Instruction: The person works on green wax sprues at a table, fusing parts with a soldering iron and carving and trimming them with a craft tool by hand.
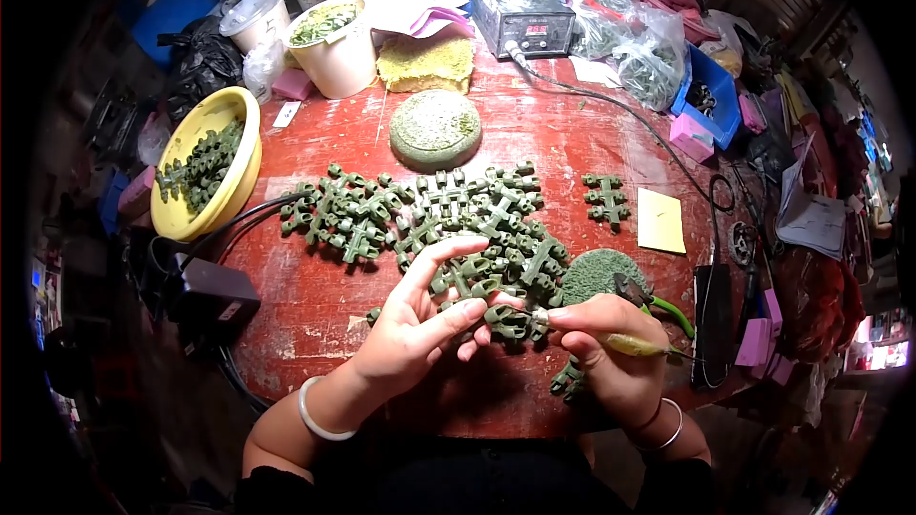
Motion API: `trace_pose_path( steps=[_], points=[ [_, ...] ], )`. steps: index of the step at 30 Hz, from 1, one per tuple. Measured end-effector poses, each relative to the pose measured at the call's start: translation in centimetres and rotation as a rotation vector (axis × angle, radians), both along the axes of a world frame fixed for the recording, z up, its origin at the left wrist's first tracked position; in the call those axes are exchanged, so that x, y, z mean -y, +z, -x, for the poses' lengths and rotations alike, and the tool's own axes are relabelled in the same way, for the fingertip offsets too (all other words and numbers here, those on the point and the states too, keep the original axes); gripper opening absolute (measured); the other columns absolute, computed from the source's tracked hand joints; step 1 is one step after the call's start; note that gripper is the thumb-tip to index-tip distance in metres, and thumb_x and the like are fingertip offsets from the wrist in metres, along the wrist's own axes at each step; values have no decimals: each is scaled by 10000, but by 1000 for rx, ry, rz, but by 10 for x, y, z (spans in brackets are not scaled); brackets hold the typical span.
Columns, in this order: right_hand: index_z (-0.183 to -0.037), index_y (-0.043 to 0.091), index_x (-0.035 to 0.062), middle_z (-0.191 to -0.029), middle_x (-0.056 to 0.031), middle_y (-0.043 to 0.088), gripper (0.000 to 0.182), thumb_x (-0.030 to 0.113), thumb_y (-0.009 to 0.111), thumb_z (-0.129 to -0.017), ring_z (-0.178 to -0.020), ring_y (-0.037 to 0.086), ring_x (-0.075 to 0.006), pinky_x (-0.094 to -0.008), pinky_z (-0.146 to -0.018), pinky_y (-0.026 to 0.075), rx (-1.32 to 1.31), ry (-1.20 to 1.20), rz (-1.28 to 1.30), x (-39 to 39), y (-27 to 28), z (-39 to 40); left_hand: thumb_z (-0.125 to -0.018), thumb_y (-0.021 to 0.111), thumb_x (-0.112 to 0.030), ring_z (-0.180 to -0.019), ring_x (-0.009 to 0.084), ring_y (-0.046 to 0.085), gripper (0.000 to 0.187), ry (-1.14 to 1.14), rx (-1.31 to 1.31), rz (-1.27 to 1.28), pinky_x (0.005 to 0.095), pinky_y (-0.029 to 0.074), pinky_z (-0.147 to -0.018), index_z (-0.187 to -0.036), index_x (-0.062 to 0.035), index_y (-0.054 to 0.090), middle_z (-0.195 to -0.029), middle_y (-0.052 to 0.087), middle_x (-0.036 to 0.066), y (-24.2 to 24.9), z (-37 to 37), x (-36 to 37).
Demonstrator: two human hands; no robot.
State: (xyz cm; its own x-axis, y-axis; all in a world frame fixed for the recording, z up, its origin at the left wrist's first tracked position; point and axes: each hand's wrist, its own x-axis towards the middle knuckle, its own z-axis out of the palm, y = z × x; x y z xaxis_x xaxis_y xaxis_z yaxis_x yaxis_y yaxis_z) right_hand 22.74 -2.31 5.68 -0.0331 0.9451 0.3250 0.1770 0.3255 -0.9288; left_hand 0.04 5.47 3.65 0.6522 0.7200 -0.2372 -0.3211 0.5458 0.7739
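From where I stand, the person's wrists come first: a pale bangle (pixel 303 410) on the left, a thinner bangle (pixel 679 417) on the right. The left hand (pixel 415 324) has its thumb and fingers closed on a small green piece (pixel 509 324), held up over the near edge of the red table (pixel 286 334). The right hand (pixel 615 353) grips a slim tool (pixel 632 345) with a yellowish handle, its metal end right at that piece.

Just beyond, to the right, lies a round green pad (pixel 593 272), with green-handled pliers (pixel 676 315) by it. A black box (pixel 218 288) sits to the left. Past the hands spreads a heap of green pieces (pixel 361 243), and to its right one cluster (pixel 606 200) lies apart, near a yellow note (pixel 660 221).

Farther off, a yellow basin (pixel 250 148) on the left contains more green pieces; a round speckled block (pixel 435 127) stands mid-table. Behind it are a yellow sponge (pixel 425 64), a white bucket (pixel 343 67) and a control unit (pixel 520 19) with a red display, its cable running rightward.
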Motion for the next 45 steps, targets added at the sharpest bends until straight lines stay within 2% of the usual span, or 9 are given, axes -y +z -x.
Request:
trace_pose_path(
  steps=[8,11,17,28,31,33,36,40,45],
  points=[
    [-1098,715,6,-970,-126,744,200,5,713,-898,-734,658,-183,-280,-666,508,176,-132,-53,3,4,-2,-990,565,10,-903,175,665,678,-52,-21,-31,253,544,-714,-1552,-128,212,-1340,589,248,0,-2,1],
    [-1093,709,2,-962,-127,743,196,6,712,-897,-730,658,-184,-286,-658,510,127,-155,-34,4,4,1,-940,565,96,-1195,289,615,813,-132,84,-56,406,546,-967,-1586,-123,122,-1488,436,271,-2,-2,0],
    [-1090,708,7,-943,-123,742,199,10,719,-891,-727,658,-185,-290,-651,507,155,-85,-3,6,6,-1,-937,545,104,-1379,356,473,790,-118,145,-121,471,505,-1049,-1582,-101,137,-1522,381,283,-6,-5,1],
    [-1186,699,60,-960,-105,704,326,37,746,-864,-725,642,-259,-340,-660,525,316,47,-158,0,-1,6,-952,513,122,-1445,354,395,683,-140,121,-320,464,389,-1168,-1550,-7,210,-1503,402,235,-5,-7,3],
    [-1206,679,22,-1011,-116,719,275,54,688,-933,-802,697,-224,-314,-706,555,286,135,-34,3,3,0,-973,510,94,-1413,271,445,663,-121,106,-323,413,395,-1157,-1561,-39,233,-1483,461,194,-3,-7,5],
    [-1217,654,-26,-1094,-142,721,248,88,614,-1001,-923,727,-192,-295,-795,582,-403,239,373,8,7,-2,-977,500,94,-1397,269,462,654,-138,131,-350,409,412,-1143,-1560,-35,234,-1479,470,196,-4,-7,4],
    [-1225,635,-57,-1156,-171,707,262,106,565,-1032,-993,720,-178,-293,-865,583,-396,200,323,10,4,-1,-970,501,109,-1434,381,401,673,-175,105,-320,481,419,-1149,-1553,-30,195,-1497,420,253,-2,-4,2],
    [-1232,632,-56,-1151,-179,710,252,56,567,-1015,-952,731,-182,-288,-842,583,24,152,146,6,8,3,-979,499,97,-1439,376,392,664,-167,130,-233,477,437,-1133,-1553,-55,201,-1496,417,271,-1,-5,4],
    [-1206,638,-58,-1095,-170,719,235,56,583,-1009,-908,731,-176,-272,-793,578,-327,109,304,12,2,1,-962,500,124,-1440,376,395,672,-138,95,-317,483,437,-1130,-1547,-37,211,-1490,409,249,-1,-5,3]
  ],
)
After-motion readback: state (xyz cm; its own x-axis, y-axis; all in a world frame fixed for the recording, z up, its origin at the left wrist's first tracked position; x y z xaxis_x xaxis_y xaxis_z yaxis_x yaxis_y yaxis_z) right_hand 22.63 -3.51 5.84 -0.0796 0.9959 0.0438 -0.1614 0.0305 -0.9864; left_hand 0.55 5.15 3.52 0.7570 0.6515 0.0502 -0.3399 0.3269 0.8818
